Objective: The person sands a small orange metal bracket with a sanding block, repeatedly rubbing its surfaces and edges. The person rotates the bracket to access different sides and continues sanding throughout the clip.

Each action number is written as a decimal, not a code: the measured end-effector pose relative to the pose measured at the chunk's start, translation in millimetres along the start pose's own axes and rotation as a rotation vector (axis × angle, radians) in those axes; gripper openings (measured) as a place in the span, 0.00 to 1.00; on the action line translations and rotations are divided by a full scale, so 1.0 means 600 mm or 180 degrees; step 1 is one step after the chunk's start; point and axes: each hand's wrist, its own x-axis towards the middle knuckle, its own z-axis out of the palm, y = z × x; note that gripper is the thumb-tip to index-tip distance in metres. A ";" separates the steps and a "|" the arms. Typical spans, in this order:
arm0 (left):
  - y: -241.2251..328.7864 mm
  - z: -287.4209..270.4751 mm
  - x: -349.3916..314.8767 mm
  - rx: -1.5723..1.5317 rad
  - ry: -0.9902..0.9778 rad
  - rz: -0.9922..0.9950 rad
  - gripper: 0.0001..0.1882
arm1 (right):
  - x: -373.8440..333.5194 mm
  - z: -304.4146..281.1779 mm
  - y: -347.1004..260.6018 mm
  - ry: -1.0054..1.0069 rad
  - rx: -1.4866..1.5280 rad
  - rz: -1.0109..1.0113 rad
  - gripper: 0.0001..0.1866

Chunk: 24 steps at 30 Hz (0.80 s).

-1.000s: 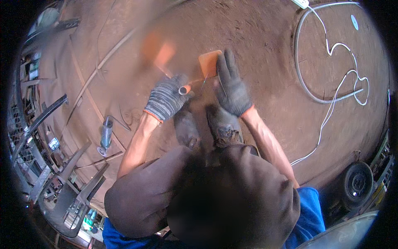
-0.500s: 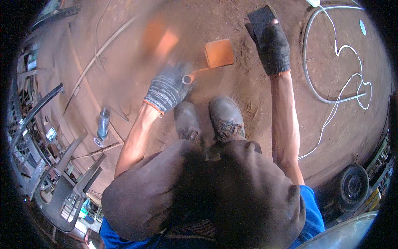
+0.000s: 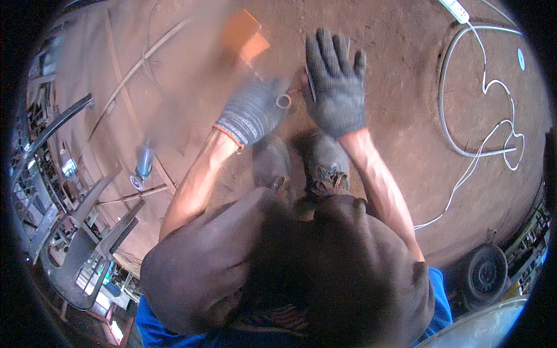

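My left hand (image 3: 252,110), in a grey striped knit glove, is closed around an orange-painted metal part (image 3: 253,46). Flat plates stick out beyond the fingers, and the round open end of its tube (image 3: 284,101) shows beside the knuckles. My right hand (image 3: 336,87), gloved in dark grey, is just to the right, back upward and fingers stretched long. A dark sheet that looks like sandpaper is mostly hidden under its palm; only thin edges show. The right hand covers the part's right side, so contact there cannot be made out.
Between my boots (image 3: 328,165) and hands lies brown dirt floor. A white cable (image 3: 486,87) with a power strip (image 3: 455,10) and a curved pipe (image 3: 444,87) lie right. Left are a dark cylindrical tool (image 3: 144,162) and metal frames (image 3: 75,272). A wheel (image 3: 486,272) stands lower right.
My right hand has swung left and down from the far right, turning its back up, and now hides an orange plate and most of the dark sheet. My left hand has shifted slightly right.
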 end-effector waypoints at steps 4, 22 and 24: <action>0.005 -0.002 0.004 0.0133 -0.0072 -0.0048 0.25 | -0.037 -0.006 0.009 -0.0120 0.0006 -0.0059 0.37; 0.020 -0.024 0.009 -0.0091 -0.0323 -0.0212 0.28 | 0.020 -0.002 0.033 0.0369 0.0092 -0.0081 0.36; 0.019 -0.025 0.002 -0.0059 -0.0373 -0.0277 0.28 | -0.025 -0.011 0.025 0.0082 0.0140 -0.0056 0.34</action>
